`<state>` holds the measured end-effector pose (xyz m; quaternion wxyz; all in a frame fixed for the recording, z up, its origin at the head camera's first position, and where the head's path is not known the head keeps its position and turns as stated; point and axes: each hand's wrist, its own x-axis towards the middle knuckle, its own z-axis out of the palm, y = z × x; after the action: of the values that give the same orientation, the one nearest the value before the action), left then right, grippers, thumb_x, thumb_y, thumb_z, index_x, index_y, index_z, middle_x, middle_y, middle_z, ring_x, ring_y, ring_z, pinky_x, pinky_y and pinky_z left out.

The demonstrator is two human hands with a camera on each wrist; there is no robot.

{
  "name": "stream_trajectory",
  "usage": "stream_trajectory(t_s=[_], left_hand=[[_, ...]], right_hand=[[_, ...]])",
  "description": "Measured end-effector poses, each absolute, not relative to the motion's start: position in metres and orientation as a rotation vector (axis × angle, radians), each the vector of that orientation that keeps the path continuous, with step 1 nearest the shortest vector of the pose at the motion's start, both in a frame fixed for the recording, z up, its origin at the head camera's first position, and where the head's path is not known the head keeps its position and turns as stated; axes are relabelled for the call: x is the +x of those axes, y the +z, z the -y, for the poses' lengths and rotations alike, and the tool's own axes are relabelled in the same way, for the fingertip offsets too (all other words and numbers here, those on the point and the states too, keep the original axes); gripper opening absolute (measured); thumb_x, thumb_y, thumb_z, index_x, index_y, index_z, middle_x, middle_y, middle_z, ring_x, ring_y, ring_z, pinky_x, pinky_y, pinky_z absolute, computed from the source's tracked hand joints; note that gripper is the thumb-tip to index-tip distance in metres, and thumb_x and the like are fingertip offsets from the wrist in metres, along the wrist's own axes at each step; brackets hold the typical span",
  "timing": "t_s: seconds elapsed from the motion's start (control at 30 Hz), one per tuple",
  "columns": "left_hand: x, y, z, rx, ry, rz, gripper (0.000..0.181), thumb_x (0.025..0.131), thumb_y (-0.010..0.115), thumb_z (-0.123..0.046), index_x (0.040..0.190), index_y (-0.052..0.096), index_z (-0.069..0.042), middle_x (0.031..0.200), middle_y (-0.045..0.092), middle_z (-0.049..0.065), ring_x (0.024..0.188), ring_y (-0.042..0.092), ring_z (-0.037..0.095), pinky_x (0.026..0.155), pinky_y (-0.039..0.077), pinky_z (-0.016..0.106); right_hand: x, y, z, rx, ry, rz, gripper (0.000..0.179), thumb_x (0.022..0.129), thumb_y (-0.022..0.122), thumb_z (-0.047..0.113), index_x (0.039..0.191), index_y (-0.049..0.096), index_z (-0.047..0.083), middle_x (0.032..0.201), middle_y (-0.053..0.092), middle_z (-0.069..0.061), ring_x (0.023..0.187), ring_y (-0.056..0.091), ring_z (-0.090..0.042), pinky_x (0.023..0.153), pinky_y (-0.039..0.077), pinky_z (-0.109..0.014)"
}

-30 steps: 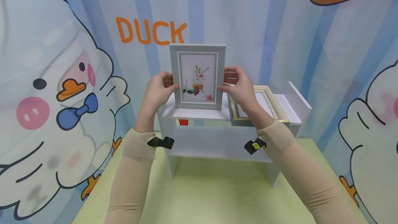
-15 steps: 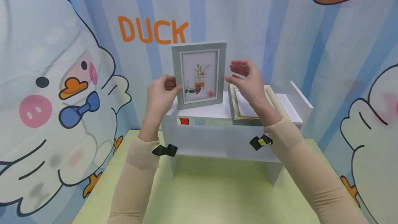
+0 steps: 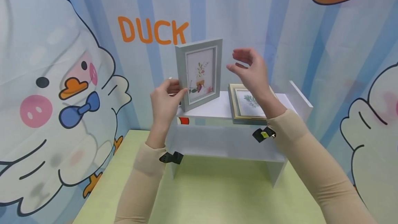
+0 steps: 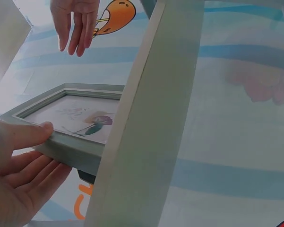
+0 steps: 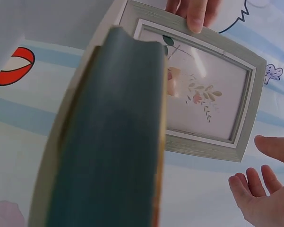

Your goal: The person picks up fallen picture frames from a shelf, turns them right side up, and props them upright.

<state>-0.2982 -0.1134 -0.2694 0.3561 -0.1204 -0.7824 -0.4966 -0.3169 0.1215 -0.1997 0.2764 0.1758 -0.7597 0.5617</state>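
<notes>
My left hand (image 3: 166,101) pinches the left edge of a grey picture frame (image 3: 181,75), thumb on the front and fingers behind. The frame is upright and turned at an angle, showing a potted-plant print with a red flower. Whether its lower edge touches the white shelf (image 3: 214,109) I cannot tell. My right hand (image 3: 252,73) is off the frame's right side, fingers apart and holding nothing; the right wrist view shows a gap between this hand (image 5: 267,189) and the frame's corner. Under the right hand, a gold-rimmed frame (image 3: 235,104) with a green leaf print lies flat on the shelf.
The white shelf unit has a raised side panel (image 3: 300,96) at its right end and a lower board (image 3: 224,141). It stands on a pale green tabletop (image 3: 217,189). Behind hangs a striped curtain (image 3: 230,9) printed with cartoon ducks.
My right hand has let go of the grey frame and moved up and right. The left hand has turned the frame, its right side swinging away, and shifted slightly right. The leaf print now shows.
</notes>
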Motion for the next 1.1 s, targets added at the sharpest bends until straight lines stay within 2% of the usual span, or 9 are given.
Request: stream_trajectory(t_s=[0.33, 0.7, 0.87, 1.1], left_hand=[[-0.301, -0.284, 0.106, -0.345, -1.355, 1.876, 0.03, 0.077, 0.079, -0.028, 0.099, 0.07, -0.01, 0.092, 0.072, 0.005, 0.079, 0.067, 0.011, 0.072, 0.058, 0.025], [-0.298, -0.287, 0.098, -0.397, -1.352, 1.825, 0.03, 0.078, 0.078, -0.024, 0.103, 0.07, -0.01, 0.096, 0.072, 0.005, 0.082, 0.068, 0.013, 0.072, 0.059, 0.029], [-0.296, -0.288, 0.095, -0.422, -1.367, 1.807, 0.031, 0.076, 0.08, -0.023, 0.102, 0.071, -0.009, 0.096, 0.072, 0.005, 0.08, 0.068, 0.014, 0.072, 0.059, 0.033], [-0.294, -0.29, 0.09, -0.473, -1.412, 1.772, 0.028, 0.074, 0.081, -0.017, 0.099, 0.071, -0.008, 0.094, 0.071, 0.006, 0.079, 0.069, 0.015, 0.071, 0.059, 0.032]], right_hand=[[-0.312, -0.187, -0.116, 0.52, 1.487, 2.028, 0.046, 0.081, 0.075, 0.013, 0.122, 0.056, 0.004, 0.124, 0.061, -0.009, 0.115, 0.058, -0.016, 0.098, 0.048, -0.025], [-0.283, -0.165, -0.099, 0.609, 1.463, 2.05, 0.046, 0.083, 0.071, 0.007, 0.125, 0.055, -0.001, 0.129, 0.058, -0.014, 0.122, 0.055, -0.02, 0.102, 0.046, -0.029], [-0.283, -0.161, -0.092, 0.697, 1.428, 2.096, 0.051, 0.083, 0.072, 0.009, 0.129, 0.053, -0.001, 0.134, 0.055, -0.015, 0.126, 0.052, -0.021, 0.105, 0.043, -0.029], [-0.282, -0.156, -0.083, 0.823, 1.396, 2.124, 0.052, 0.082, 0.072, 0.006, 0.13, 0.051, -0.004, 0.136, 0.053, -0.015, 0.129, 0.049, -0.02, 0.108, 0.04, -0.026]])
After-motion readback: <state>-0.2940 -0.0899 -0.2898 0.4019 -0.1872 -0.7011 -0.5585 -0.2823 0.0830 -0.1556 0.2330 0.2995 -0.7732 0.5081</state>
